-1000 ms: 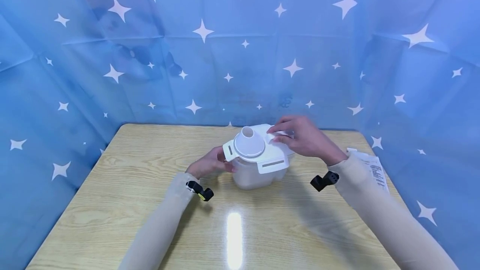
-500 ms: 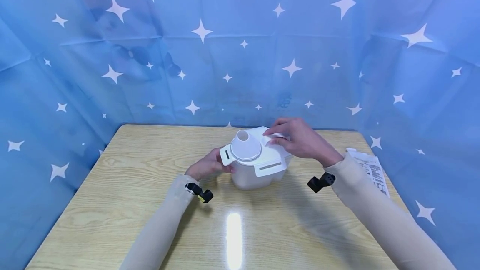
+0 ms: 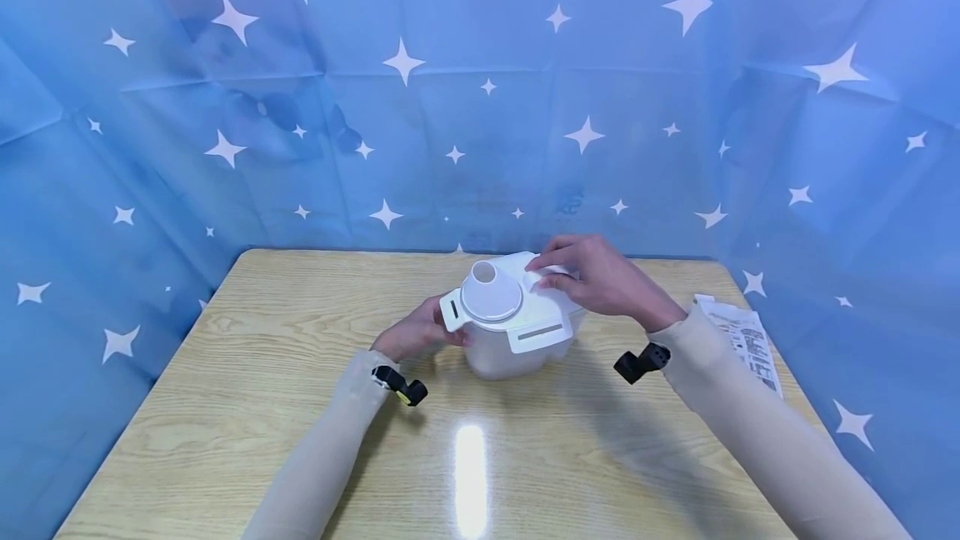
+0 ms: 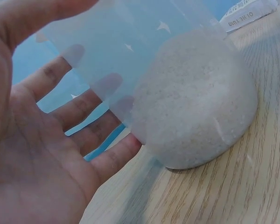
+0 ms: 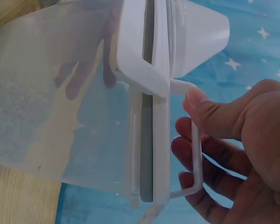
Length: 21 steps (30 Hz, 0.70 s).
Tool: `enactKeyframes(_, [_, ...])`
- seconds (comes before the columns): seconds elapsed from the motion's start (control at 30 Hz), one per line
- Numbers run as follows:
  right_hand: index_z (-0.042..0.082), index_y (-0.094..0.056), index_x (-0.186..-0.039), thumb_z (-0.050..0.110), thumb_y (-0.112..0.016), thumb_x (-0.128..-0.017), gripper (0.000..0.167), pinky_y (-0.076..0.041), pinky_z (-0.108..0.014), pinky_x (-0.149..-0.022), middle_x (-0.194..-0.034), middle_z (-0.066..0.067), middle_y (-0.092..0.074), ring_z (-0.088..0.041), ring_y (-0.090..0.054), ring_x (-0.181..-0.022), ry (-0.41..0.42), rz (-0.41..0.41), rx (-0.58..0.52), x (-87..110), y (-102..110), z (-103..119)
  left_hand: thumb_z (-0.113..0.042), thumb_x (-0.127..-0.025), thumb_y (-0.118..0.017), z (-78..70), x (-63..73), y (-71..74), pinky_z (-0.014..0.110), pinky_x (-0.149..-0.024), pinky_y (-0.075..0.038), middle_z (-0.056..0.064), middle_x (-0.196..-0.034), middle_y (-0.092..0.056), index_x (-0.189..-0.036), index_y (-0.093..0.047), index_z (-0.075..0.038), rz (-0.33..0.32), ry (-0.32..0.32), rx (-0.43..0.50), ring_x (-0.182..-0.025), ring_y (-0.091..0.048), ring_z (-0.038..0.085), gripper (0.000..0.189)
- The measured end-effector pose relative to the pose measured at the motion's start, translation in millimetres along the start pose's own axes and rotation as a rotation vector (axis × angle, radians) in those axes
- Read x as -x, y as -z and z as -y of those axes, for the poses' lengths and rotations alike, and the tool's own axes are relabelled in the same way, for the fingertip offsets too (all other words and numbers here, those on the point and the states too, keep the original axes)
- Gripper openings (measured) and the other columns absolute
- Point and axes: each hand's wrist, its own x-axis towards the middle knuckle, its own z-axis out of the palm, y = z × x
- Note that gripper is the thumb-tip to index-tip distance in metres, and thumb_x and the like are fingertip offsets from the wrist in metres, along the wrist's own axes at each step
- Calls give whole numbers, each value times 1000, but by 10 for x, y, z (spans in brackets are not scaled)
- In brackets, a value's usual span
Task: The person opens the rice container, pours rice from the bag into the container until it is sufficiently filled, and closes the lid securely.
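A translucent storage container (image 3: 502, 357) leans tilted at the middle of the table. Its white lid (image 3: 540, 307) has clip tabs and a cone-shaped spout (image 3: 491, 294). My left hand (image 3: 416, 330) holds the container's left side, several fingers showing behind the clear wall and the thumb at the upper edge in the left wrist view. Pale grains (image 4: 191, 102) lie heaped in its lower end. My right hand (image 3: 600, 277) grips the lid's white loop handle (image 5: 196, 154), thumb on one side and fingers curled through it. The lid sits on the container's rim.
The wooden table (image 3: 262, 407) ends at a blue star-printed curtain (image 3: 480, 107). At its right edge lies a white printed packet (image 3: 746, 344), partly behind the right sleeve (image 3: 750, 407). Black wrist cameras sit on both sleeves.
Early on, the container and lid tipped slightly to the left and toward me, the right hand shifting left with the handle. During the last half second both hands stay nearly still.
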Motion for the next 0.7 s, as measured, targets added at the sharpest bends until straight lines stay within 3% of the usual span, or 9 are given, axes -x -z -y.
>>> enactKeyframes(0.43, [14, -79, -117, 15, -77, -92, 25, -50, -29, -71, -100, 1, -72, -14, -60, -84, -4, 15, 4, 9, -17, 6, 5, -80, -74, -12, 8, 8, 30, -102, -50, -8, -118, -67, -135, -57, 0, -5, 2, -2, -114, -59, 13, 58])
enactKeyframes(0.7, [17, -80, -116, 15, -78, -91, 25, -52, -32, -76, -102, 0, -73, -18, -64, -94, -106, 39, -27, 7, -4, 1, 3, -81, -75, -15, 14, -3, 30, -105, -49, -8, -119, -66, -138, -54, 3, -8, 6, -33, -115, -58, 13, 61])
